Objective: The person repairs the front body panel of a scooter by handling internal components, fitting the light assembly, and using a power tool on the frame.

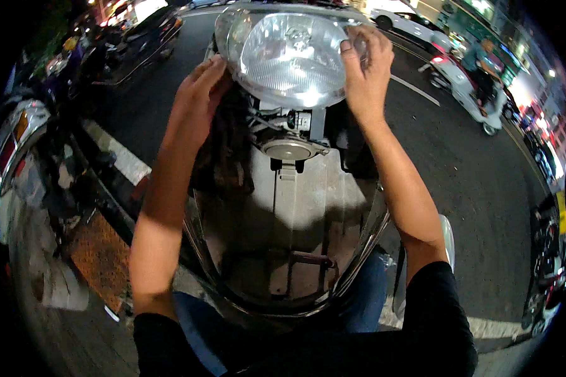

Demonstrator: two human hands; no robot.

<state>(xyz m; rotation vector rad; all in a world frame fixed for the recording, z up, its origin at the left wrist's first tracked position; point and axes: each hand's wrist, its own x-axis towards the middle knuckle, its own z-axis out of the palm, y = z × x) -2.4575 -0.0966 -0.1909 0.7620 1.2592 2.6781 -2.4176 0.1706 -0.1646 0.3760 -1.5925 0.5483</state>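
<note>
A clear scooter headlight unit (286,53) is held at the top of the stripped scooter front. My left hand (201,94) is at its left edge, fingers bent against the housing and partly hidden from view. My right hand (368,75) grips its right side, thumb toward the lens and fingers curled over the edge. Below the lamp are wiring (264,122) and a round metal horn-like part (288,149), above the pale inner body panel (308,195). My jeans-clad legs show either side of the panel's lower end.
Parked scooters (25,138) line the left, beside a rusty plate (100,264) on the ground. A person (484,69) rides a white scooter (459,88) on the road at upper right. A white car (399,22) is behind, and more parked vehicles (547,264) are at the right.
</note>
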